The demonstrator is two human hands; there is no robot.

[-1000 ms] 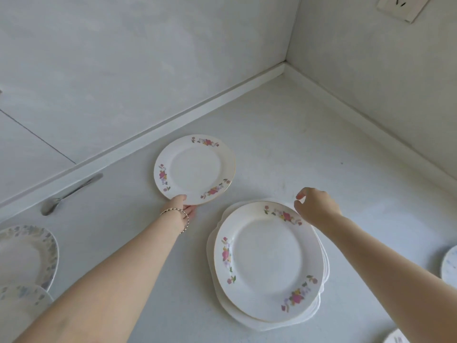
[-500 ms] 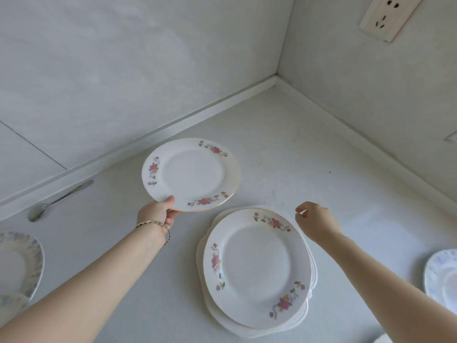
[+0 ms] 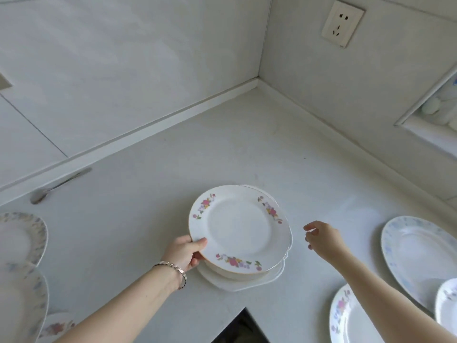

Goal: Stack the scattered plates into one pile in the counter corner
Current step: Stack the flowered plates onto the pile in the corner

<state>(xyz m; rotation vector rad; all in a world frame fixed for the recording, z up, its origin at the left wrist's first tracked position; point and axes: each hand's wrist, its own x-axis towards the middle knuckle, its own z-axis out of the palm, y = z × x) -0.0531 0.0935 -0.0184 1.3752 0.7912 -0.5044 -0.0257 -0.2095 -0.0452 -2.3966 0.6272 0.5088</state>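
Observation:
My left hand [image 3: 186,251] grips the near-left rim of a small white plate with pink flowers [image 3: 238,229], thumb on top, holding it over the pile of white plates [image 3: 238,280] in the middle of the counter. Whether it rests on the pile or hovers just above, I cannot tell. My right hand [image 3: 321,237] hangs beside the pile's right edge, fingers loosely apart, holding nothing. The counter corner [image 3: 257,81] lies farther back, bare of plates.
Blue-patterned plates lie at the right [image 3: 420,256], with a pink-flowered one [image 3: 351,318] near the front right. More plates sit at the left edge [image 3: 19,238]. A spoon [image 3: 59,185] lies along the back wall. A dark opening [image 3: 242,328] cuts the counter's front.
My left hand lifted the small flowered plate off the counter and carried it right, over the pile. My right hand stayed beside the pile. The camera tilted up.

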